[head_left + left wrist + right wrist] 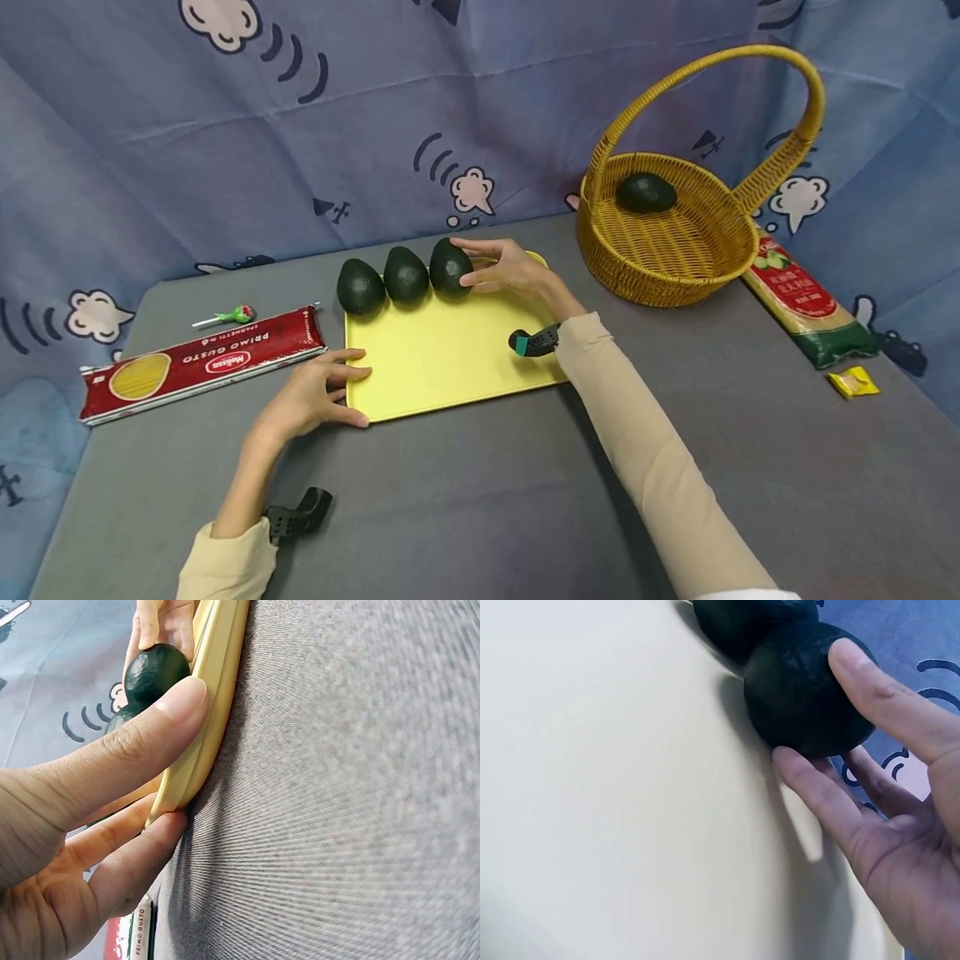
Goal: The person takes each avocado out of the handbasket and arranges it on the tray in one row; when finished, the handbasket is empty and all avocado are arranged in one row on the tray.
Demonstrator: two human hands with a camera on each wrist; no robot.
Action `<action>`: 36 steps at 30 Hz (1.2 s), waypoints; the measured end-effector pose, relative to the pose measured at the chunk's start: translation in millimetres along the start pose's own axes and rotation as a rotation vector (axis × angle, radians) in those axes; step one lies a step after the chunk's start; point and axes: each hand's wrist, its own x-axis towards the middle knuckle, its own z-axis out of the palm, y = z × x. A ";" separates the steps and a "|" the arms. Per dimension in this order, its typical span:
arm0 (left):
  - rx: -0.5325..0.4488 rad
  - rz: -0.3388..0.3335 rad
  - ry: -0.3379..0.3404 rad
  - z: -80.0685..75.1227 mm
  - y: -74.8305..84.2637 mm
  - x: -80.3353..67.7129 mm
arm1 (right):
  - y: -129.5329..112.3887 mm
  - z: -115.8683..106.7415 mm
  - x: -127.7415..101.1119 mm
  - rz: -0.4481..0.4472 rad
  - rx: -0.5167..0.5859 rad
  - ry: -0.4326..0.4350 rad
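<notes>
Avocado (451,266) number three, the rightmost of a row along the far edge of the yellow tray (450,358), is sitting just in front of the right hand (504,268). Thumb and fingertips (799,766) are touching its right flank in a loose, half-spread cup rather than closing fully round it. Its long axis is standing roughly upright, narrow end up, and it is touching the middle avocado (406,274), which is touching the left avocado (360,286). The left hand (315,400) is pinching the tray's near left corner, thumb on top, fingers beneath the rim. The right hand is clearly the nearer one. Open bench (480,500) is lying toward the right, where the wicker basket (667,242) is holding a fourth avocado (645,192).
</notes>
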 end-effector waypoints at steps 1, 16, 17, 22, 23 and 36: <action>0.001 -0.009 0.002 -1.2 -0.5 -0.1 | -0.7 0.4 1.0 0.003 0.010 -0.006; -0.024 -0.010 -0.005 1.0 -2.6 -0.5 | 0.3 -0.7 -1.0 0.018 0.007 -0.045; -0.020 -0.009 -0.005 0.9 -2.7 -0.4 | 0.7 -0.9 -0.4 0.019 0.012 -0.040; 0.009 -0.013 -0.002 1.2 -3.5 0.5 | 0.2 -1.8 -0.3 0.031 0.015 -0.016; 0.011 -0.018 -0.003 1.0 -3.8 0.5 | -0.1 -2.0 -0.4 0.031 0.013 -0.017; 0.016 -0.011 -0.006 -0.5 -2.6 0.6 | -1.9 -6.9 -7.3 0.035 0.051 -0.044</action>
